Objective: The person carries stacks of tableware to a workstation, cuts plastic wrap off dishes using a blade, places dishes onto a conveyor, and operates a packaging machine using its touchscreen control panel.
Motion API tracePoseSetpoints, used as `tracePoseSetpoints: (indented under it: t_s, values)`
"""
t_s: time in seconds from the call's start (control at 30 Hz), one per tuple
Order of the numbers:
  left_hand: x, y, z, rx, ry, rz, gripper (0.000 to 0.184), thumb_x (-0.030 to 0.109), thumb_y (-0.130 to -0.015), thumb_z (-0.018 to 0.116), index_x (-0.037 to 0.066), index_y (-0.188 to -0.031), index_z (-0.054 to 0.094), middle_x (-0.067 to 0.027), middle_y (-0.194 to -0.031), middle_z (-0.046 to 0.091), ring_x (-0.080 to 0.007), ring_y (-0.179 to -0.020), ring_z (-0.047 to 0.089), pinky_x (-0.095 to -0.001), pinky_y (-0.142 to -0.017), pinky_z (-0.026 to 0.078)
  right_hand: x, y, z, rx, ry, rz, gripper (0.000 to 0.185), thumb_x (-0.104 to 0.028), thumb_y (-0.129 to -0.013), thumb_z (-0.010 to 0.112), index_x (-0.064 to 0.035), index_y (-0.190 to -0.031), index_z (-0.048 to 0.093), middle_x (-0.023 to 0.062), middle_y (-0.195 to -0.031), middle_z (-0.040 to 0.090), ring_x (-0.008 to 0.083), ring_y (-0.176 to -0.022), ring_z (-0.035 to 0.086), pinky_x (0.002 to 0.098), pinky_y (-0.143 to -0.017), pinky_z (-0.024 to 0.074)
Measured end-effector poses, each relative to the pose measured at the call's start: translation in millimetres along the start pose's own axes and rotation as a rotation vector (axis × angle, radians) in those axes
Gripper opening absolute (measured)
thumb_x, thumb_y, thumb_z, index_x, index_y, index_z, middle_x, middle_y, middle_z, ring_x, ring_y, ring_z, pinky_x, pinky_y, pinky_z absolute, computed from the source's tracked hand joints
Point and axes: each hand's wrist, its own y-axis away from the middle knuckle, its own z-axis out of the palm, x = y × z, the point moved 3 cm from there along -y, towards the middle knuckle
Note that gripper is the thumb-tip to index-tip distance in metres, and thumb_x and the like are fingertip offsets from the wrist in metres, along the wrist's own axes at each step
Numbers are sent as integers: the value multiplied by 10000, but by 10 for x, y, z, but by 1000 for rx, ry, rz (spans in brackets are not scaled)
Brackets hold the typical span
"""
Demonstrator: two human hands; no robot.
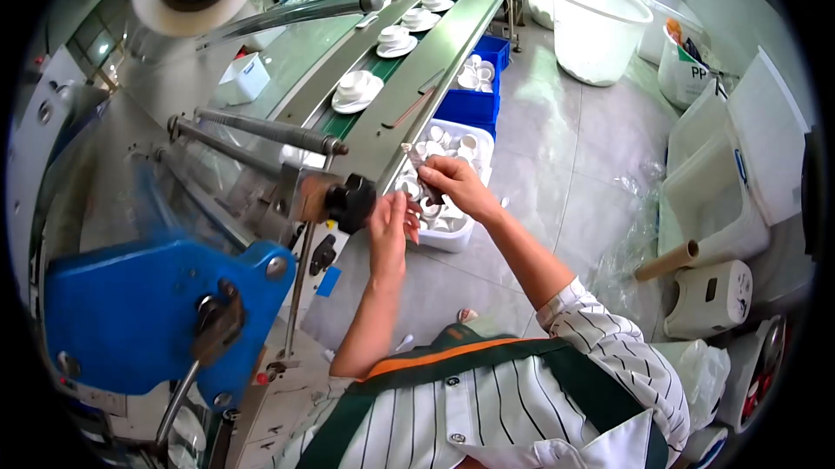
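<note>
My right hand [454, 182] is closed on a small dark tool [419, 165] with a pale tip, which points up and to the left. Just left of it, my left hand [391, 215] is raised with its fingers curved and apart, beside the machine's black knob [350, 204]; nothing shows in it. Below both hands is a white bin [452, 240] holding several small white cups. On the green conveyor belt [323, 125] ahead, several white cups stand on saucers, the nearest set [355, 92] close to the belt's near end.
At the left, a machine has a blue housing [156, 304] and metal rods. Blue crates [470, 110] stand beside the conveyor. Large white tubs [596, 30] are farther back. Along the right side are a white box [709, 208], a cardboard tube [667, 261] and a stool [709, 298].
</note>
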Motion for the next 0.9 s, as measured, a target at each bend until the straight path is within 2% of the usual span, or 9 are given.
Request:
tracePoseSetpoints:
  t_s: [0.13,0.2,0.4,0.47,0.57,0.67,0.73,0.77,0.9]
  values:
    - [15,-571,123,26,-157,162,168,199,-908,490,39,-860,499,10,-654,518,-21,-541,432,-175,-449,337,129,-328,-226,-194,60,138,261,-238,-925,456,-36,-769,513,-17,-647,491,42,-544,407,209,-484,342]
    - [10,-738,138,96,-323,332,159,157,-897,493,53,-777,498,33,-614,487,-19,-524,420,-164,-429,315,221,-467,-278,-284,-30,165,242,-228,-924,457,-28,-801,516,6,-680,540,57,-561,490,203,-513,407]
    - [-148,-1235,-73,268,-426,399,139,89,-889,479,38,-759,473,25,-615,472,-17,-529,421,-165,-469,333,644,-1154,-337,-407,-144,232,232,-234,-921,458,-33,-834,534,10,-720,577,72,-600,550,212,-565,471]
    - [-189,-1396,-203,327,-282,300,143,112,-890,472,56,-759,461,12,-611,463,-38,-496,418,-178,-428,321,796,-1486,-350,-504,-26,169,279,-289,-912,473,-43,-818,564,-9,-730,586,58,-642,543,194,-606,456]
    - [-155,-1608,-374,459,10,134,157,149,-891,471,73,-754,458,11,-571,442,-57,-454,396,-202,-372,287,763,-1946,-450,-558,-148,285,310,-305,-918,462,-36,-998,594,8,-854,604,78,-686,541,209,-639,447]
    - [-88,-1817,-416,377,242,112,150,161,-885,471,73,-764,466,5,-567,420,-85,-452,400,-216,-371,289,717,-2347,-516,-446,-5,-126,257,-131,-840,568,-50,-1084,567,51,-938,615,134,-828,575,284,-714,471]
    - [-232,-1993,-560,215,368,-34,190,225,-898,442,76,-782,461,-8,-581,428,-98,-457,403,-217,-375,293,248,-2342,-445,-541,438,-831,364,-56,-755,611,-94,-1114,562,83,-982,600,212,-909,557,335,-769,466]
    - [-321,-2069,-580,124,429,-119,214,257,-905,428,78,-791,459,-14,-587,432,-104,-459,405,-218,-376,295,157,-2391,-457,-636,379,-840,319,-69,-728,625,-100,-1045,604,99,-1007,583,264,-939,534,353,-797,452]
    - [-360,-2078,-535,-204,490,-220,311,360,-911,408,66,-841,480,-17,-620,435,-103,-457,402,-224,-363,289,45,-2535,-333,-1133,287,-737,140,-121,-758,637,-60,-883,654,70,-936,617,210,-864,573,326,-770,460]
